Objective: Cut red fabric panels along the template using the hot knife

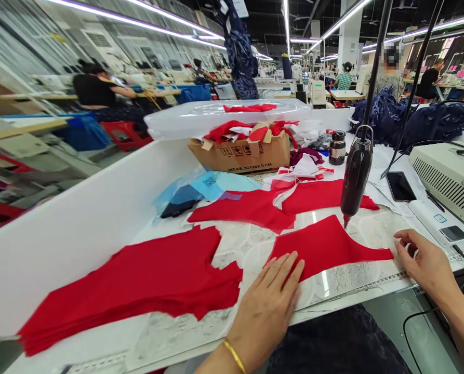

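Note:
My left hand (270, 291) lies flat, fingers stretched out, on the near left edge of a cut red fabric piece (321, 244). That piece tapers to a narrow strip on the right. Right at the strip's end is my right hand (422, 259), its thumb and fingertips drawn together in a pinch; whether cloth or something tiny is between them I cannot make out. Over the piece hangs a dark pen-shaped tool (357, 176) with a red tip, close to the fabric's upper edge. A layered stack of red fabric pieces (138, 275) rests to the left of my left hand.
Behind lie more red pieces (243, 208), a light-blue plastic bag (212, 184) and a carton (243, 153) of scraps. A dark jar (336, 148), a phone (400, 186) and a beige machine (450, 174) stand right. A white board (79, 223) borders the left. People work farther off.

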A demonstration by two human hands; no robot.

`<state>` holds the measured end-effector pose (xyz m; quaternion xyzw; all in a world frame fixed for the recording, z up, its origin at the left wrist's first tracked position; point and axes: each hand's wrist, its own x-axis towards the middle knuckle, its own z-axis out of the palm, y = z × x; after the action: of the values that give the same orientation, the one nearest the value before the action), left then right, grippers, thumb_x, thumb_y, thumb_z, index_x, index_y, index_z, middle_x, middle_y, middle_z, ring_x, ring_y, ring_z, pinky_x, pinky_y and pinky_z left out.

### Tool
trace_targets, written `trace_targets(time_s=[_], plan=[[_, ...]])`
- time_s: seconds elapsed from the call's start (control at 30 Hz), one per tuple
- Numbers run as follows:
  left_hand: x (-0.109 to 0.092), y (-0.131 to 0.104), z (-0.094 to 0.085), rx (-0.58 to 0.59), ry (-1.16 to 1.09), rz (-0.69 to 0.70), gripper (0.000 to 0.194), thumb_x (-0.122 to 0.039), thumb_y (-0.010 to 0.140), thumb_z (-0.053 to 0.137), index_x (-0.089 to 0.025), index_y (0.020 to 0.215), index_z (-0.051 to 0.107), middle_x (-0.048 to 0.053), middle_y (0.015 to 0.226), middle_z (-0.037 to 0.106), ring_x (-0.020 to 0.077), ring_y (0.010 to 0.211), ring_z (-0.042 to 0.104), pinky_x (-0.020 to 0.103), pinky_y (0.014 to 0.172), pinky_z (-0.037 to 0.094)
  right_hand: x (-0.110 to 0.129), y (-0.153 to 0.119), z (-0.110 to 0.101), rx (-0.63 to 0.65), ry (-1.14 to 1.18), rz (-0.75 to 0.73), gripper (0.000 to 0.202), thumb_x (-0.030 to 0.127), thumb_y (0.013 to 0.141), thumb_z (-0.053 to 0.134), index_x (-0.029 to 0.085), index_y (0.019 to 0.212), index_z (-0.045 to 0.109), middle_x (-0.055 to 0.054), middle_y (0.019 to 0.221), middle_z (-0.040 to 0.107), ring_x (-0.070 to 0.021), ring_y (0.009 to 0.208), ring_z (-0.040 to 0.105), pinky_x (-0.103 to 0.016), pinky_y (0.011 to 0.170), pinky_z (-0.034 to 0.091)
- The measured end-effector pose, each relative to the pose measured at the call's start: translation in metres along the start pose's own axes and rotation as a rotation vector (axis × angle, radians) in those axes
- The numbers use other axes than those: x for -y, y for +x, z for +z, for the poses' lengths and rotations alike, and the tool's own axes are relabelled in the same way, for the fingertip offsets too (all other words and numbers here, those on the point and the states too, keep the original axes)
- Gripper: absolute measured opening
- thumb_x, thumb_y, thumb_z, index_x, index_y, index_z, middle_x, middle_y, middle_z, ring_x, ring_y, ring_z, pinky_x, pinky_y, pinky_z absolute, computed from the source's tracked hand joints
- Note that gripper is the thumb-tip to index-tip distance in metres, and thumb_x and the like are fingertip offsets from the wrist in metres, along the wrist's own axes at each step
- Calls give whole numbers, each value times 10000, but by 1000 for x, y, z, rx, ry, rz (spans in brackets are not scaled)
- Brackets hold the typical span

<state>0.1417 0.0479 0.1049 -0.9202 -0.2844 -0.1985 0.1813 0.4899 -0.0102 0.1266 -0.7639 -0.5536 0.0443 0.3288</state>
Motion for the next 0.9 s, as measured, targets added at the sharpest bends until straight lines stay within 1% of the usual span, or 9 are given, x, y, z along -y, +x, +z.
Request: trace_targets(time_s=[0.13,0.2,0.27,0.37,0.43,0.5,0.57,0.67,0.9], plan=[[-13,9,14,31,-91,24,546,-478,1099,450,-109,1486,559,201,1499,582,324,1364,573,446,1100,507,20,16,2,-31,139,-50,358,535,885,526,224,947,692,-44,745,691,-177,586,606,-311,541,476],[-16,11,21,60,-103,20,602,-535,1078,487,-126,1518,531,204,1526,558,336,1406,541,472,1134,486,36,30,7,-44,273,-94,438,599,882,582,211,1059,683,-84,893,730,-205,712,656,-322,576,523],[-17,13,25,86,-108,19,625,-551,1068,505,-130,1531,519,202,1534,554,336,1418,533,487,1151,478,54,45,16,-47,419,-137,632,670,810,686,205,1233,618,-129,1108,729,-249,896,689,-358,657,579],[-22,18,27,104,-142,39,637,-544,1073,503,-110,1540,499,204,1539,552,328,1412,546,477,1137,502,86,70,35,-53,581,-220,896,700,716,774,220,1405,461,-152,1332,639,-284,1139,657,-445,921,591],[-29,25,26,116,-182,73,638,-544,1078,497,-103,1539,493,199,1536,559,319,1402,562,455,1121,524,109,85,48,-83,686,-251,842,650,722,770,222,1371,447,-125,1282,642,-271,1148,642,-436,977,563],[-40,34,25,134,-218,114,638,-561,1081,483,-103,1523,508,192,1525,573,312,1392,577,435,1106,539,128,94,59,-100,802,-225,646,529,764,707,224,1281,469,-50,1035,672,-224,938,657,-382,853,574],[-51,44,25,149,-265,143,646,-589,1077,472,-102,1497,532,193,1518,580,310,1389,582,421,1101,545,141,97,63,-113,829,-213,382,430,759,633,241,1069,513,21,803,604,-179,731,589,-331,710,542],[-66,57,28,161,-368,175,689,-616,1060,493,-89,1503,519,203,1524,572,306,1413,561,412,1129,525,138,88,52,-186,733,-208,229,393,723,595,257,861,473,47,687,525,-151,615,496,-305,609,476],[-85,87,37,146,-504,269,705,-609,1048,540,-93,1524,482,183,1549,553,278,1486,478,391,1207,445,64,52,-11,-356,423,-52,314,493,807,644,239,959,539,-14,761,625,-198,658,604,-368,635,530]])
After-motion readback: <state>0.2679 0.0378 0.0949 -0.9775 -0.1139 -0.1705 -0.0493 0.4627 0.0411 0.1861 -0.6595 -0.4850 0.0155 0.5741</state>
